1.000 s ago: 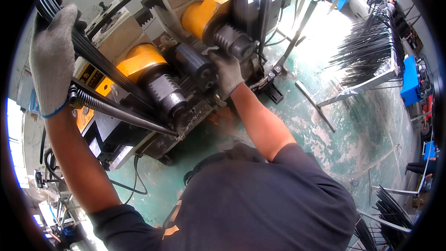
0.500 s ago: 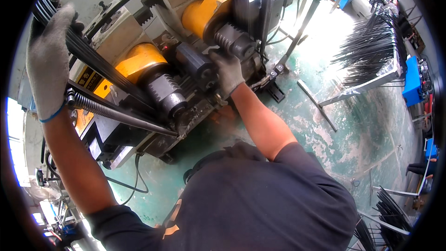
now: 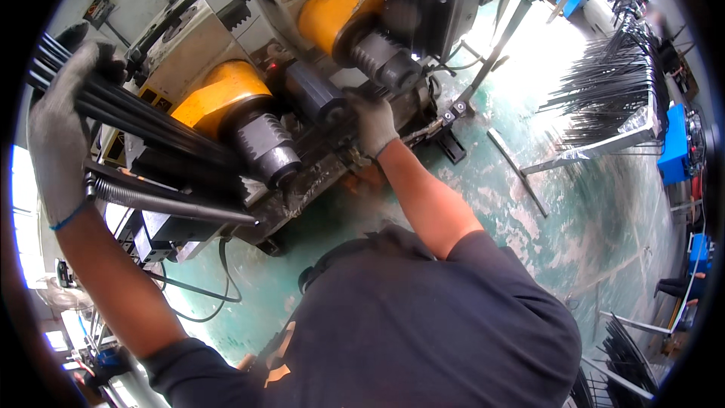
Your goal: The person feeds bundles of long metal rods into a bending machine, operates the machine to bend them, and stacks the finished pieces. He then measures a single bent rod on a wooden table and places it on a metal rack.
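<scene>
My left hand [image 3: 62,132], in a grey work glove with a blue cuff edge, is closed around a bundle of long black rods [image 3: 147,115] at the far left. The rods slope down toward a toothed grey roller [image 3: 264,142] on a yellow hub [image 3: 221,98]. Below them lies a spring-wrapped rod [image 3: 166,201], apart from my grip. My right hand [image 3: 376,128], gloved too, reaches to the machine's middle beside a dark faceted block [image 3: 311,92]. Its fingers vanish in shadow and blur, so what they touch is unclear.
A second yellow hub [image 3: 326,21] with a toothed roller [image 3: 381,60] sits farther right, beside upright black rods [image 3: 417,7]. On the right, a metal rack [image 3: 596,149] holds many black rods. A loose cable [image 3: 226,287] hangs to the green floor [image 3: 521,242].
My left hand has swung left and slightly down with the bundle, whose rods now slope less steeply. The spring-wrapped rod shifted left too. My right hand stays almost where it was.
</scene>
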Demonstrator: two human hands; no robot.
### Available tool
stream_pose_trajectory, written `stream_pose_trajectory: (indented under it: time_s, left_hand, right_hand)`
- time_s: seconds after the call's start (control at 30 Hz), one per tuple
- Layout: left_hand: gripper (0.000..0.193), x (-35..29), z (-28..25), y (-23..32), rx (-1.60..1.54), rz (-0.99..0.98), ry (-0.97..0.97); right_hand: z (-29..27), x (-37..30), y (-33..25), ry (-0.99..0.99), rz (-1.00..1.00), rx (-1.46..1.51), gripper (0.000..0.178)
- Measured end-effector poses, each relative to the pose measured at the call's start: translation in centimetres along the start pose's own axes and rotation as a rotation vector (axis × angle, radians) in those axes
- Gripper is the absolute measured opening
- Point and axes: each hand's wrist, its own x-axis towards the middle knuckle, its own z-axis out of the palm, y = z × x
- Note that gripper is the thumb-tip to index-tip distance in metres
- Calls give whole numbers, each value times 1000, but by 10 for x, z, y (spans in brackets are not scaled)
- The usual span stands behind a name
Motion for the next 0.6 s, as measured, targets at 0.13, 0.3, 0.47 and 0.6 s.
stream_pose_trajectory:
  time_s: [0.13, 0.3, 0.47, 0.6]
  left_hand:
    - [48, -3, -13, -13, -82, 19, -85]
    - [49, -9, -16, -13, -62, -60, -115]
    - [53, -14, -26, -6, 13, -100, -179]
    - [51, -24, -27, -2, 3, -165, -135]
  right_hand:
    - [-7, 5, 10, -35, -348, -357, 23]
    - [-4, 9, 10, 47, 29, -29, 23]
    - [-1, 5, 7, 9, -83, -142, 22]
    - [-1, 7, 10, -34, -73, -84, 19]
